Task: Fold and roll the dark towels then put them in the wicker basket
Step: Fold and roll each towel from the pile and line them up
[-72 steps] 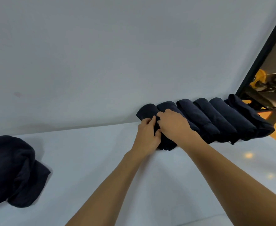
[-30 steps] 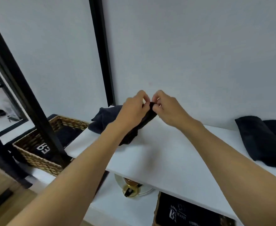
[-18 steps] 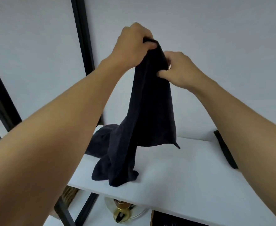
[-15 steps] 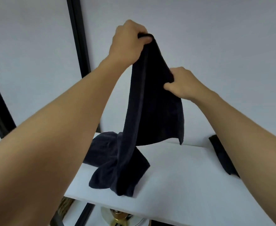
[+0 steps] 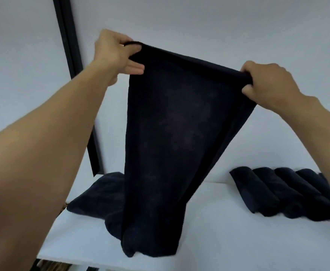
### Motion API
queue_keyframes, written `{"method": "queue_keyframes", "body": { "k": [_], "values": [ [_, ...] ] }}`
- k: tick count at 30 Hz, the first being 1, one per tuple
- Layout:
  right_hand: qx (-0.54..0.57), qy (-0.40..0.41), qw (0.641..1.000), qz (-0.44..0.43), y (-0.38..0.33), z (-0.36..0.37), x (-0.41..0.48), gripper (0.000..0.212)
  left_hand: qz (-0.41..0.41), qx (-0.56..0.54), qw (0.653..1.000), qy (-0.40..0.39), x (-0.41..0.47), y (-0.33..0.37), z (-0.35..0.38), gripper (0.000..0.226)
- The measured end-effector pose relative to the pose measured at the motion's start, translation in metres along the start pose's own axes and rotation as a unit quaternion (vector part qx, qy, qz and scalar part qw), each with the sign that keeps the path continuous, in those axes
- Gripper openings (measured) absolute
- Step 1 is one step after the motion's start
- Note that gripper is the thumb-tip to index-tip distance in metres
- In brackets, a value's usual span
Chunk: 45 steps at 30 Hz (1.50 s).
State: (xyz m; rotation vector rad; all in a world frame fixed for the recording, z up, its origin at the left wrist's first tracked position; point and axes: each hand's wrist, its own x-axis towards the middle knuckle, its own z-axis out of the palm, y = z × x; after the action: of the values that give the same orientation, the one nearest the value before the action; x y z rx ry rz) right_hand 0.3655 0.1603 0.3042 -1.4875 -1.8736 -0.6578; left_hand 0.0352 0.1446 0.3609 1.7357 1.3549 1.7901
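Observation:
A dark towel [image 5: 172, 145] hangs spread out in front of me, its lower end bunched on the white table [image 5: 215, 237]. My left hand [image 5: 115, 53] grips its top left corner. My right hand [image 5: 267, 83] grips the top right corner, lower than the left. Several rolled dark towels [image 5: 283, 194] lie side by side on the table at the right, by the wall. A loose heap of dark towels [image 5: 97, 198] lies at the table's left end, partly behind the held towel. Only a sliver of the wicker basket [image 5: 51, 266] shows under the table's left front edge.
A white wall stands close behind the table. A black vertical frame post [image 5: 70, 45] runs down the wall at the left, ending near the towel heap.
I turned from the rolled towels to the heap, picked one towel up and raised it. Since half a second ago my hands moved apart and the towel is spread wide between them.

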Motion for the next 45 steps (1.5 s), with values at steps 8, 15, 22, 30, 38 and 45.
{"method": "queue_keyframes", "body": {
  "k": [8, 15, 22, 30, 38, 45],
  "values": [
    [-0.108, 0.051, 0.991, -0.060, 0.019, -0.010, 0.012, 0.031, -0.004, -0.050, 0.998, 0.031, 0.010, 0.003, 0.033, 0.008],
    [0.145, 0.017, 0.985, 0.087, 0.054, -0.016, 0.101, 0.025, -0.012, -0.100, 0.993, 0.058, 0.083, 0.011, 0.048, 0.007],
    [0.519, 0.171, 0.827, 0.134, 0.059, -0.079, 0.194, 0.021, 0.070, -0.209, 0.971, 0.097, 0.144, 0.070, 0.022, 0.017],
    [0.518, -0.086, 0.850, 0.031, -0.034, -0.058, 0.067, 0.059, 0.077, -0.117, 0.988, 0.058, 0.056, 0.082, 0.023, 0.005],
    [0.435, -0.129, 0.885, 0.108, -0.123, 0.041, -0.081, 0.010, 0.118, 0.124, 0.985, 0.000, -0.035, 0.077, 0.041, 0.011],
    [0.423, -0.059, 0.890, 0.158, -0.072, 0.020, -0.115, 0.020, 0.052, 0.073, 0.995, 0.051, -0.042, 0.064, -0.021, 0.015]
  ]
}}
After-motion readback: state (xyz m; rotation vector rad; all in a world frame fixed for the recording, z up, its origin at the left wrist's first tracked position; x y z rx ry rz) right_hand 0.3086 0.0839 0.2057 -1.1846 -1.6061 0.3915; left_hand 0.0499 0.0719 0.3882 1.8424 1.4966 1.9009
